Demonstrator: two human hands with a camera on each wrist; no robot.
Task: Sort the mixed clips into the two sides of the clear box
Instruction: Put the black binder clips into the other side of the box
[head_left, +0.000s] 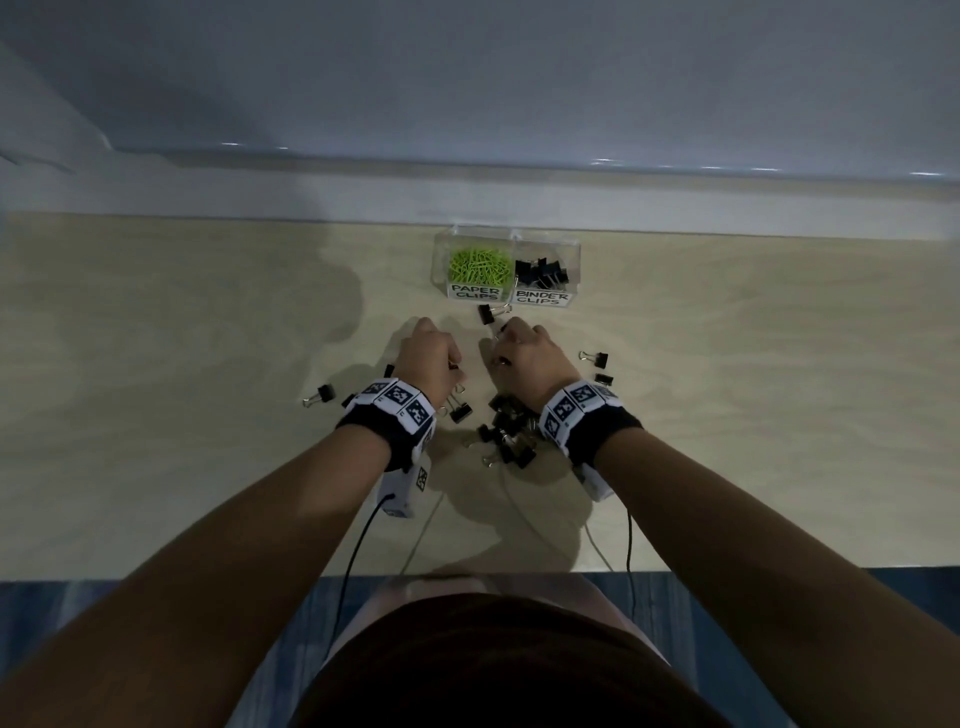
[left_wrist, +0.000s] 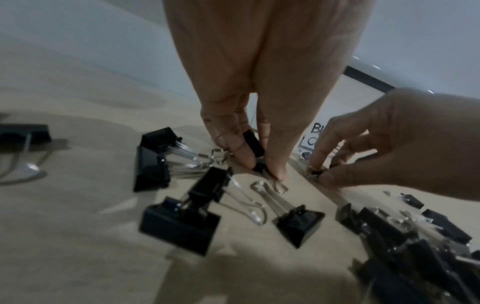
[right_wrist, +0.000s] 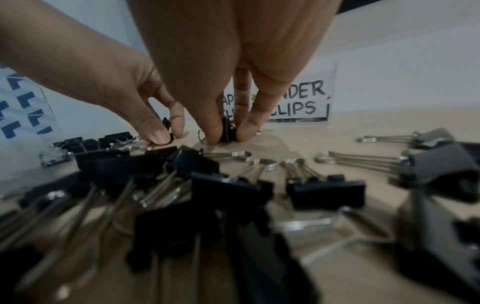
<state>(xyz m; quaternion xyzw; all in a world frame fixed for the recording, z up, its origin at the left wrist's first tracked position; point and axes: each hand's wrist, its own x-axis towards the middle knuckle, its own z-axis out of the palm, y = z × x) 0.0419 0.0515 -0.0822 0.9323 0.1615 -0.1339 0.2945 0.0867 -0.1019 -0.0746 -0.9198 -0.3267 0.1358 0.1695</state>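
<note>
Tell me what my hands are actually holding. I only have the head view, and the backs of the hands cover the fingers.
Observer: The left wrist view shows the left hand pinching a black binder clip between thumb and fingertips, down at the table.
Operator: And the right?
Observer: In the right wrist view, the right hand pinches a second binder clip the same way, just in front of the BINDER CLIPS label.
Operator: Any green paper clips left in the pile?
Observer: None shows up close. The pile by the right wrist looks all black and wire, though it is blurred.
</note>
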